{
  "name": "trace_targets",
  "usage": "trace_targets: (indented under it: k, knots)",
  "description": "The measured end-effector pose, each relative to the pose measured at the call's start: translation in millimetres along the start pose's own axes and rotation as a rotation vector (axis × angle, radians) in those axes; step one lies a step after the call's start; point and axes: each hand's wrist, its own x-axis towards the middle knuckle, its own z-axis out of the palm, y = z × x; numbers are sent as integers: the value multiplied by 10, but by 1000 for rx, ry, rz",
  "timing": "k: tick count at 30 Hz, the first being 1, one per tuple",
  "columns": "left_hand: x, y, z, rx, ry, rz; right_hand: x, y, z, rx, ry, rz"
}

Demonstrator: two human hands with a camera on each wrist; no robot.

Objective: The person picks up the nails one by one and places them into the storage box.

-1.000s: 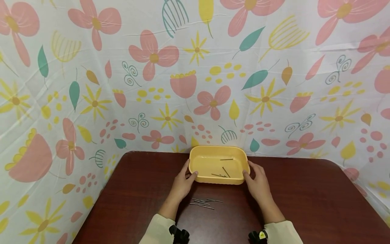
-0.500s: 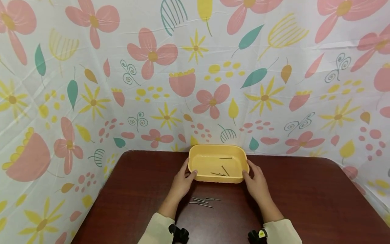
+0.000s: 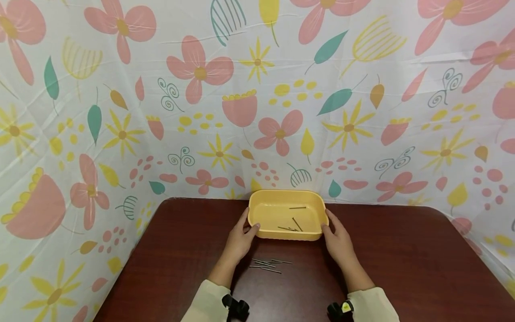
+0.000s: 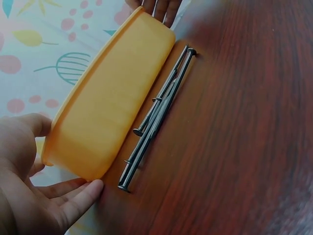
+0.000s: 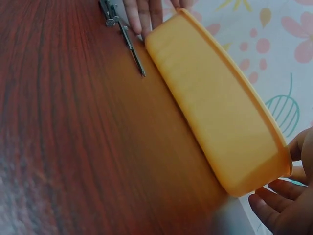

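A shallow yellow plastic tray (image 3: 268,213) with rounded corners stands at the far edge of the table. My left hand (image 3: 239,240) holds its left end, thumb at the rim and fingers along the side and lower edge. At the opposite end my right hand (image 3: 338,242) grips it in the same way. Several nails (image 3: 297,223) lie loose inside the tray, mostly toward its front right. In front of it, between my forearms, a small heap of metal nails (image 4: 157,115) rests on the table, their flat heads plain in the left wrist view.
The dark red-brown wood-grain table (image 3: 410,255) has rounded far corners. Close behind the tray hangs a white cloth (image 3: 362,147) printed with flowers and leaves, which also runs along the left and right sides. Black wrist mounts (image 3: 235,308) sit at both cuffs.
The head view has shifted slightly, so everything appears a little higher and farther left. Both hands keep their hold on the tray, and the nails have not visibly moved.
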Motion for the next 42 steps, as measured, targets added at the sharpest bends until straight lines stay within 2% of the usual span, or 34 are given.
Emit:
trace_targets:
  k: [13,18,23,29,33,37,42]
  knots:
    - [-2,13,-25,-37,24,-3,-20,-8,3,42,-2,-3]
    - [18,21,-42,-71,71,3,-15,-5,-2,47,-3,1]
    - [12,102,-98,-105,131,8,-11,-8,-8,40,-10,4]
    - [-27,195,-148,-106,193,16,-8,6,-21,23,-27,16]
    - [-60,264,-170,-93,218,43,-1,16,-21,16,-28,22]
    - [-100,344,-185,-82,211,69,1,16,-22,14,-26,20]
    - [-161,418,-183,-84,134,88,-6,1,-27,11,-28,24]
